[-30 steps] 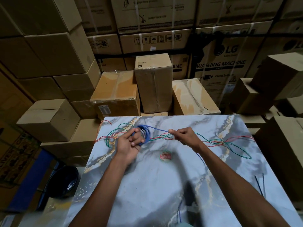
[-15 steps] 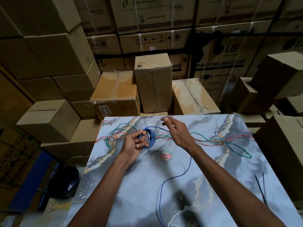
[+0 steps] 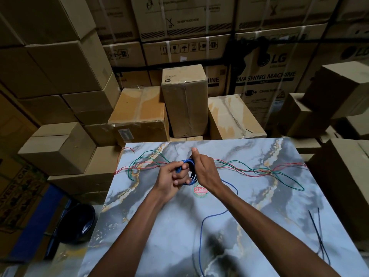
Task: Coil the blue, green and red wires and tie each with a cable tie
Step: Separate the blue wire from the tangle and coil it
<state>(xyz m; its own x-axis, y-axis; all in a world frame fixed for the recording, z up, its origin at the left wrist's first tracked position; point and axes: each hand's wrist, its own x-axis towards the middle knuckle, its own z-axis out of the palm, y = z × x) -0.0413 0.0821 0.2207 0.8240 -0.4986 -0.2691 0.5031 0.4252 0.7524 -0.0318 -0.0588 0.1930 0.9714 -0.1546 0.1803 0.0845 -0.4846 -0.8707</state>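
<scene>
Your right hand (image 3: pixel 203 170) has swung back to the blue wire (image 3: pixel 188 172) coil, fingers curled, laying another turn. Your left hand (image 3: pixel 169 179) pinches the coil above the marble table (image 3: pixel 159 236), keeping loops together.

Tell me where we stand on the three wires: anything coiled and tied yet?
Nothing is tied yet. In hand: the left hand holds a partly wound blue wire coil, the right hand is at the coil, and a long blue tail still trails down the marble table. Left: the green wire and red wire lie loose and tangled, and the black cable ties sit untouched at the right edge.
</scene>
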